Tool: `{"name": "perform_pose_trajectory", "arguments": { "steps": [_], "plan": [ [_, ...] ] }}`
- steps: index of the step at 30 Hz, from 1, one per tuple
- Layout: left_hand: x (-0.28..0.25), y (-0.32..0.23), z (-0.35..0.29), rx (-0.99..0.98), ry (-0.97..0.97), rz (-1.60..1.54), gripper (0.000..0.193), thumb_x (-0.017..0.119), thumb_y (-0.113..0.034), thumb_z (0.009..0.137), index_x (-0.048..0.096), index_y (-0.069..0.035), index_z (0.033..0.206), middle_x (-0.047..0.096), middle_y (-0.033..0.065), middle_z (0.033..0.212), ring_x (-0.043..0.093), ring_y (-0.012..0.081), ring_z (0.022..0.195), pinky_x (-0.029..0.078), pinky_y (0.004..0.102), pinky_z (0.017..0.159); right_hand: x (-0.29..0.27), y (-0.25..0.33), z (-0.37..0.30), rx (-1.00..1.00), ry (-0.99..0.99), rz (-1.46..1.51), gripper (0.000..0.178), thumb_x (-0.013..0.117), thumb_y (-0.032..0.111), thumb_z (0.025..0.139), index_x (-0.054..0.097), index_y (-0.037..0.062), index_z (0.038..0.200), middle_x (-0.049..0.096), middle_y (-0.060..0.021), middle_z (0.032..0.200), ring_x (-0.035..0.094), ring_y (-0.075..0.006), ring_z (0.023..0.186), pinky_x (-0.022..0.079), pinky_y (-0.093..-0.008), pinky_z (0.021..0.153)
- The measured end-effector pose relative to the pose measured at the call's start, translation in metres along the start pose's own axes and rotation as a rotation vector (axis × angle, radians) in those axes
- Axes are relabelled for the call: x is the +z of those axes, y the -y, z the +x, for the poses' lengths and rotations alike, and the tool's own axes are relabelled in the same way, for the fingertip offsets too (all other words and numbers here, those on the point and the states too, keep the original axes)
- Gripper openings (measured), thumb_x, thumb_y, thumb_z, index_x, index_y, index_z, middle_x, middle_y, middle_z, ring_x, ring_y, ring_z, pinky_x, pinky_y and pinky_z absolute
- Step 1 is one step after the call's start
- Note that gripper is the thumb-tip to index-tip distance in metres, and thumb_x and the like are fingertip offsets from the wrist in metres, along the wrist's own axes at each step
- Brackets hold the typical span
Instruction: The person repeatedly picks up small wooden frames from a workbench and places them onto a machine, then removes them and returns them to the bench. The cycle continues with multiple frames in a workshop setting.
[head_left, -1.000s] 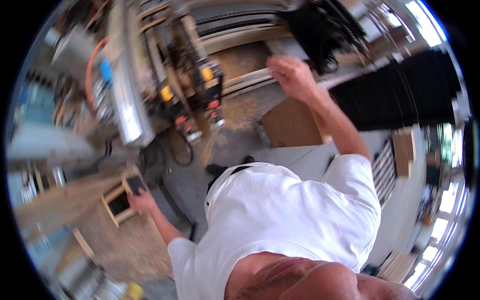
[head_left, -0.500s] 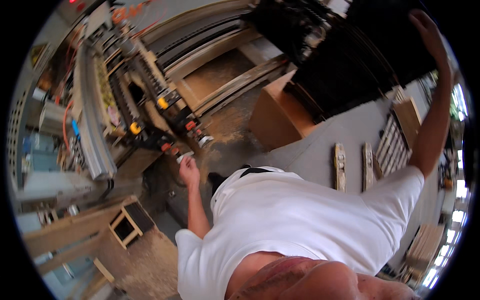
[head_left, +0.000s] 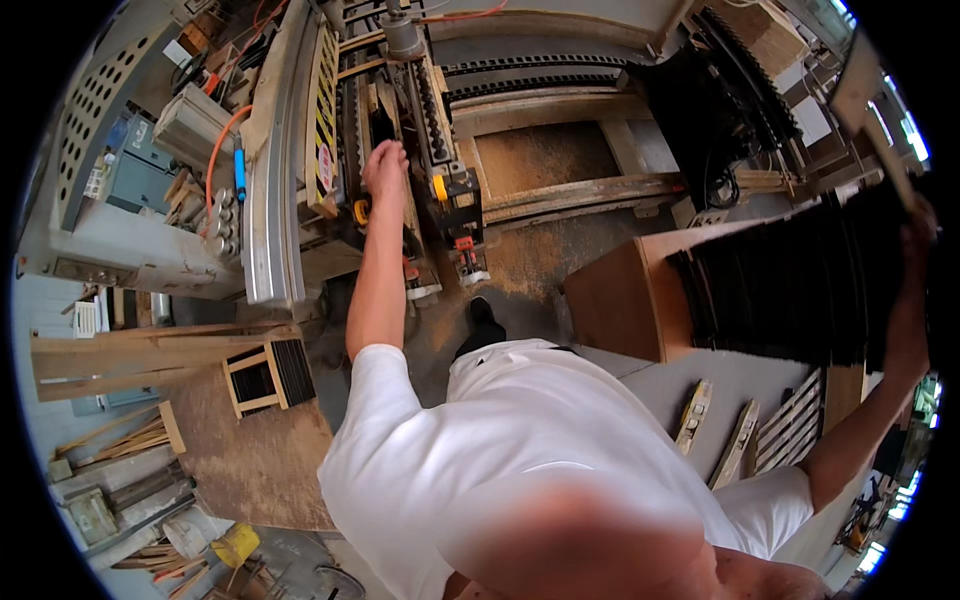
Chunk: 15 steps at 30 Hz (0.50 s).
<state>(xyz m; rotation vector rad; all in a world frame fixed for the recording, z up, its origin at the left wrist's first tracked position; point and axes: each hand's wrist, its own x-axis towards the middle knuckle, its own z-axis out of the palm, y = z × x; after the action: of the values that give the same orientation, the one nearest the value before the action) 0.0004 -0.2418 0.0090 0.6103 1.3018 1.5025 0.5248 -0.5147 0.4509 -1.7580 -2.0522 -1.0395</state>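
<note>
My left hand (head_left: 386,172) is over the long machine rails (head_left: 432,130), its fingers curled. Whatever may be inside those fingers is hidden. Below it, the rails carry yellow knobs (head_left: 440,188) and red-and-white clamp ends (head_left: 467,258). Far to the right, my right hand (head_left: 918,228) is closed at the lower end of a thin brown board (head_left: 880,125), which rises away from it. That hand lies in shadow beside a tall stack of dark panels (head_left: 780,285). The stack rests against a brown wooden box (head_left: 625,300).
A silver metal beam (head_left: 275,230) runs left of the rails. Behind lies a wooden machine frame (head_left: 570,200) with sawdust. A worktable (head_left: 255,460) at lower left bears a small slatted wooden frame (head_left: 255,380). Pale wooden bars (head_left: 694,415) lie on the floor at right.
My left hand has reached forward from the near clamp ends to farther along the rails. My right hand has shifted toward the right rim, and the thin board now shows at it. The view has turned.
</note>
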Motion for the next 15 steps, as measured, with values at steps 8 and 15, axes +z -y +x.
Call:
{"name": "perform_pose_trajectory", "arguments": {
  "steps": [8, 15],
  "plan": [
    [0.011, -0.02, 0.155, -0.167, -0.03, -0.311, 0.076, 0.051, -0.039, 0.097, 0.009, -0.006, 0.152, 0.009, 0.0173, 0.157, 0.007, 0.033, 0.145, 0.015, 0.0463, 0.119, 0.082, 0.156, 0.014, -0.178, 0.034, 0.418, 0.021, 0.07, -0.007, 0.071, 0.065, 0.0016, 0.089, 0.068, -0.0104, 0.103, 0.062, -0.0299, 0.096, 0.049, -0.0375, 0.083],
    [0.041, -0.018, 0.215, -0.103, -0.138, -0.618, 0.067, 0.057, -0.039, 0.095, 0.027, -0.009, 0.148, 0.022, 0.0153, 0.152, 0.025, 0.0299, 0.14, 0.014, 0.0447, 0.117, 0.159, 0.189, 0.009, 0.003, 0.187, 0.687, 0.017, 0.07, -0.004, 0.073, 0.065, 0.0027, 0.088, 0.069, -0.0087, 0.1, 0.062, -0.027, 0.09, 0.05, -0.0356, 0.078]
  ]
}}
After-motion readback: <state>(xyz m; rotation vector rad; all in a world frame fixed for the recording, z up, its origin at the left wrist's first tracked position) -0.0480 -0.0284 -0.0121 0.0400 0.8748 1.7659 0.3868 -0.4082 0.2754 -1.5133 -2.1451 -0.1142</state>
